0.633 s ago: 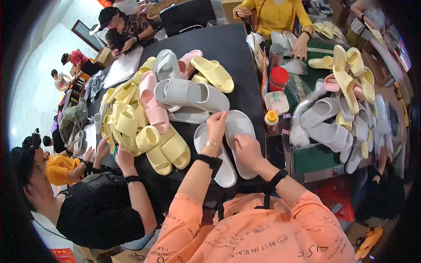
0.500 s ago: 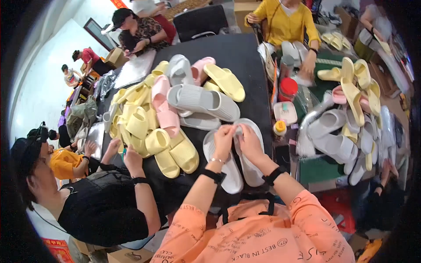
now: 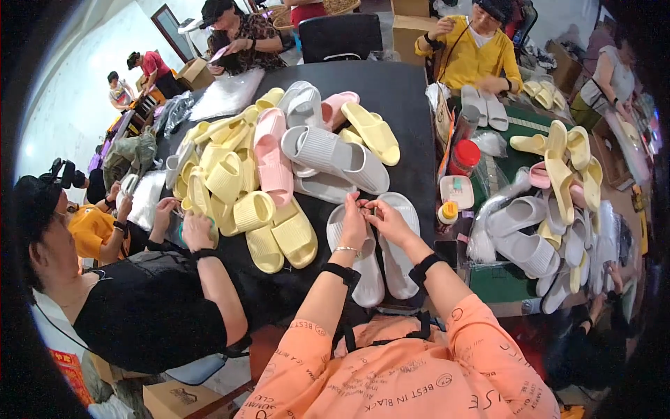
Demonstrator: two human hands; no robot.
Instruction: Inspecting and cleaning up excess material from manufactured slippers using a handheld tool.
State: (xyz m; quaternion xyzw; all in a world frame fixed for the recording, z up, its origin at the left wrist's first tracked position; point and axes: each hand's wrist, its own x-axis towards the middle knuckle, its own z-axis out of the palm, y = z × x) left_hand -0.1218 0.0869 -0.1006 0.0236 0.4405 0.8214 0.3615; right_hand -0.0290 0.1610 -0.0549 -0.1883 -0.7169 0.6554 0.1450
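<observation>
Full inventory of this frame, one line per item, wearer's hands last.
grey slippers: two, pale grey, flat on the black table, under the wearer's hands
slipper pile: many, mostly yellow, some pink and grey, table centre-left
second slipper heap: many, grey and yellow, right side
red-lidded jar: one, right of table
co-worker in black: one, left, hands at the pile
person in yellow: one, far side
cardboard box: one, brown, bottom left
left hand: on the slippers
right hand: beside it, fingertips meeting
</observation>
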